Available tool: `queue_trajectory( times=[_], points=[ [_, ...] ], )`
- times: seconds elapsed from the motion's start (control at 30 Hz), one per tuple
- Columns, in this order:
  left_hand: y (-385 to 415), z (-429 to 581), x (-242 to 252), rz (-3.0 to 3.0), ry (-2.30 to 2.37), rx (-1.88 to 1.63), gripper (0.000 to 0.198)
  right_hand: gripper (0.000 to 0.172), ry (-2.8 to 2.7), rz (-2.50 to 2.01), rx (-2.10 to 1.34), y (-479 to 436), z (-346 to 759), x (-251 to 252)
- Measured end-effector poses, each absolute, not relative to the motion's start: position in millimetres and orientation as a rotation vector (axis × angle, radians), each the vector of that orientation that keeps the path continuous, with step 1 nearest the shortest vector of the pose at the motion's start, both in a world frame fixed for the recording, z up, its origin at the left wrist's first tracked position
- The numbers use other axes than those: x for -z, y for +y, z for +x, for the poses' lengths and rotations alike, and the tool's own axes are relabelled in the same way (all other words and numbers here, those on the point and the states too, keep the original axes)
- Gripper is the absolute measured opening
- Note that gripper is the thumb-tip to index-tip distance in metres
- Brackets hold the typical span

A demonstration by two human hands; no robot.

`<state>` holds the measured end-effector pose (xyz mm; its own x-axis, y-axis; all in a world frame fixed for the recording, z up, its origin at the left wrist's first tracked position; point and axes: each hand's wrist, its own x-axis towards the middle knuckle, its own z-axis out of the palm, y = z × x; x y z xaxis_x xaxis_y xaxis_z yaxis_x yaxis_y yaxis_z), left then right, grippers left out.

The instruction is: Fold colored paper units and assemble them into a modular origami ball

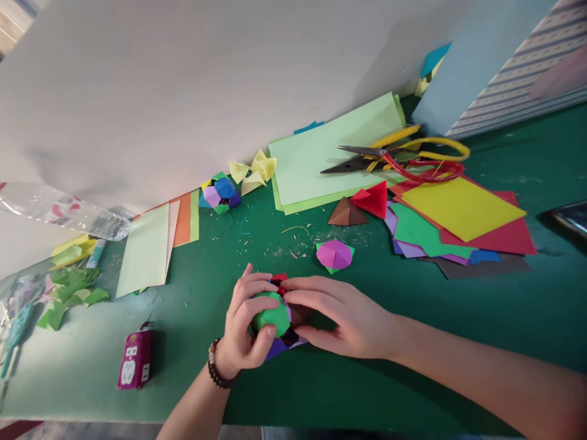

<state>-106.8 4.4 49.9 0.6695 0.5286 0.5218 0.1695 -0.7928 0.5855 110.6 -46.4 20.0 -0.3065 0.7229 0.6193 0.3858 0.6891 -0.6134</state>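
Both hands are around a many-coloured folded-paper ball (273,318) low over the green table. Its green face points up, with red, purple, blue and brown parts showing at the edges. My left hand (247,321), a beaded bracelet at its wrist, wraps the ball's left side, fingers curled over the green face. From the right, my right hand (343,315) grips the ball's brown and red side between fingers and thumb; its fingertips are partly hidden. Just beyond lies a purple and green folded-paper piece (334,254). Behind that sit a brown folded piece (347,212) and a red folded piece (373,198).
A smaller paper ball (221,193) and yellow folded pieces (257,171) rest near the wall. Scissors with red and yellow handles (413,157) lie on pale green sheets (321,159). Coloured paper squares (463,208) are at right, a purple carton (136,359) at left, beneath a plastic bottle (68,211).
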Motion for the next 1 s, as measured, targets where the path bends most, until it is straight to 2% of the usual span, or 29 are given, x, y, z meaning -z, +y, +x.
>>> queue_trajectory(
  times=[0.1,0.3,0.53,1.0],
  points=[
    [4.0,-105.9,-50.1,2.367,0.574,-0.957,0.026,0.049,-1.858,-0.902,-0.559,-46.7,108.6,-18.1],
    [4.5,-106.5,-50.8,2.371,0.558,-0.923,0.025,0.043,-1.839,-0.889,-0.540,-46.9,108.6,-17.7],
    [4.2,-107.9,-53.4,2.396,0.550,-0.855,0.027,0.045,-1.820,-0.878,-0.549,-46.5,107.9,-17.5],
    [-2.0,-100.5,-53.8,2.430,0.617,-0.933,0.023,0.025,-1.762,-0.885,-0.595,-44.3,108.5,-19.9]
  ],
)
